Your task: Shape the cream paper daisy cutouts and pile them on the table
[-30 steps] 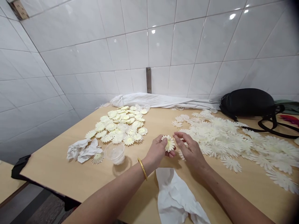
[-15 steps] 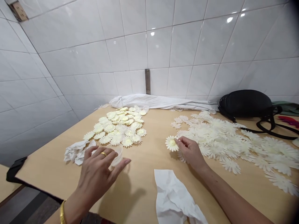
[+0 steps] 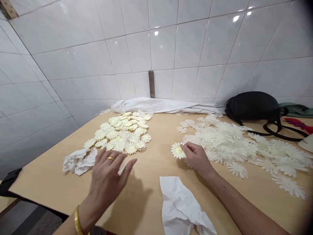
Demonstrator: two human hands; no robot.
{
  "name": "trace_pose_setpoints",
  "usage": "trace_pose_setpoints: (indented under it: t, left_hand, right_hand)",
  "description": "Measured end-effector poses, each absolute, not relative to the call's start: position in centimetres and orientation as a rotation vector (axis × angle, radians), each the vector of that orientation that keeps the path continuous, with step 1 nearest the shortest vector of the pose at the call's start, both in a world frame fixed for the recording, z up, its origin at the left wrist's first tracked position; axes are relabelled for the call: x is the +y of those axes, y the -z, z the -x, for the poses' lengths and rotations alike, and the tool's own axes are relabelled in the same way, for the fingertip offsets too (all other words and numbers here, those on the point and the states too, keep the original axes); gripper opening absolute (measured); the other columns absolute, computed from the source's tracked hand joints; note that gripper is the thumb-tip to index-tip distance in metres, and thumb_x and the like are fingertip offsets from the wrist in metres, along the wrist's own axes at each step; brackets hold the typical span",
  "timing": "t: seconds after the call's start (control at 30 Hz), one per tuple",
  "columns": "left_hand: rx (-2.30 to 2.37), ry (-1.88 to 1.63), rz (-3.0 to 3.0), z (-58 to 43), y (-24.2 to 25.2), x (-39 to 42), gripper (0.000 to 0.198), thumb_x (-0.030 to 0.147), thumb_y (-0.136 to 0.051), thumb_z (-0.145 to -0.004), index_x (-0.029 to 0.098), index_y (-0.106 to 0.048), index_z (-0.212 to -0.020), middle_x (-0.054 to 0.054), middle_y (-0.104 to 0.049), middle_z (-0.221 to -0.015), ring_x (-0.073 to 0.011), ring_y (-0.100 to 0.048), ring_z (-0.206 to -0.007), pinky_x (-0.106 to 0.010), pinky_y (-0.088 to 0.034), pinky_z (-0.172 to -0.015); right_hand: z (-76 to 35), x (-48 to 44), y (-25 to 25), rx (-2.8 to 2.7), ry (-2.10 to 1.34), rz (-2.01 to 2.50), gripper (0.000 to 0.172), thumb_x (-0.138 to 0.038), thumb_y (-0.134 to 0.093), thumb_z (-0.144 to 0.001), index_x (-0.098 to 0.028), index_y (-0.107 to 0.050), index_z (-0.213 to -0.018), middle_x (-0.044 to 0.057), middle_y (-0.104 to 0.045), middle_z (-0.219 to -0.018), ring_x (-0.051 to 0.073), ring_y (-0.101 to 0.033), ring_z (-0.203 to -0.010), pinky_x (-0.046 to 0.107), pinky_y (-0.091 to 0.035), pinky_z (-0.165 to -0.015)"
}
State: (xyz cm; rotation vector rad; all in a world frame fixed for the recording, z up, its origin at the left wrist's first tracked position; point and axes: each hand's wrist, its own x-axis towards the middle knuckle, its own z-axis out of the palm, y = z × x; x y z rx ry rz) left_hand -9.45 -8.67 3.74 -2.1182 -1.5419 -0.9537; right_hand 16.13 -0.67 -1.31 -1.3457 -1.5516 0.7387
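Note:
My right hand (image 3: 197, 157) pinches a cream daisy-shaped flower piece (image 3: 178, 150) with a yellow centre by its edge, just above the table. To the left, my left hand (image 3: 111, 169), wearing a gold ring, hovers palm down with thumb and fingers apart. A clear plastic cup (image 3: 122, 167) sits beneath it, mostly hidden by the fingers; whether they touch it I cannot make out. Behind this hand lies a pile of yellow-centred flower pieces (image 3: 122, 130). A larger heap of whitish flower pieces (image 3: 225, 140) spreads behind and beyond my right hand.
Crumpled white tissue (image 3: 79, 160) lies left of my left hand, and a creased white paper (image 3: 181, 205) lies at the near edge. A rolled white cloth (image 3: 158, 106) runs along the tiled wall (image 3: 161, 52). A black bag (image 3: 253, 106) with a strap rests at the back right.
My left hand has shifted slightly right over the cup, covering more of it. My right hand keeps the flower piece in nearly the same spot. The whole view has shifted a little.

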Motion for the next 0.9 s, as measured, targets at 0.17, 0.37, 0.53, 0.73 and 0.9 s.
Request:
trace_pose_setpoints:
  t: [0.17, 0.37, 0.53, 0.73, 0.9]
  left_hand:
    - [-1.178, 1.180, 2.778, 1.5, -3.2, -5.6, 0.021, 0.016, -0.039, -0.082, 0.019, -0.059, -0.076, -0.009, -0.061, -0.082, -0.0193, -0.053, -0.083, -0.032, -0.040, -0.079]
    - [-1.506, 1.648, 2.842, -2.4, 0.1, -0.1, 0.015, 0.018, -0.045, -0.077, 0.019, -0.052, -0.065, -0.005, -0.051, -0.069, -0.0162, -0.047, -0.071, -0.030, -0.039, -0.070]
    - [-2.186, 2.461, 2.761, -2.5, 0.0, -0.5, 0.033, 0.033, -0.061, -0.067, 0.016, -0.054, -0.094, -0.003, -0.052, -0.080, -0.0108, -0.049, -0.065, -0.023, -0.042, -0.057]
    - [-2.186, 2.562, 2.655, -4.1, 0.5, -1.0, 0.016, 0.026, -0.058, -0.066, 0.016, -0.046, -0.062, 0.006, -0.040, -0.045, -0.0056, -0.037, -0.041, -0.018, -0.032, -0.041]
    - [-2.181, 2.575, 2.617, -4.2, 0.9, -0.7, 0.026, 0.032, -0.058, -0.068, 0.018, -0.039, -0.058, 0.009, -0.034, -0.041, -0.0037, -0.031, -0.037, -0.017, -0.024, -0.038]
  right_hand:
    - [-15.9, -1.0, 1.3, -1.558, -0.804, 1.304, 0.032, -0.039, -0.045, -0.078, -0.019, -0.039, -0.054, -0.005, -0.032, -0.051, 0.010, -0.030, -0.051, 0.024, -0.025, -0.049]
    - [-16.4, -0.7, 1.0, -1.503, -0.730, 1.294, 0.034, -0.043, -0.045, -0.078, -0.019, -0.039, -0.056, -0.004, -0.033, -0.052, 0.011, -0.031, -0.054, 0.024, -0.027, -0.051]
    - [-16.0, -1.0, 0.8, -1.506, -0.735, 1.283, 0.033, -0.043, -0.045, -0.080, -0.019, -0.041, -0.058, -0.004, -0.035, -0.053, 0.011, -0.033, -0.054, 0.024, -0.028, -0.051]
    - [-15.2, -1.4, 1.2, -1.537, -0.751, 1.329, 0.033, -0.043, -0.040, -0.081, -0.020, -0.038, -0.059, -0.005, -0.036, -0.053, 0.011, -0.035, -0.053, 0.024, -0.029, -0.051]
    - [-15.0, -1.1, 1.4, -1.567, -0.651, 1.327, 0.034, -0.043, -0.037, -0.082, -0.021, -0.033, -0.057, -0.005, -0.034, -0.052, 0.011, -0.032, -0.050, 0.025, -0.028, -0.049]
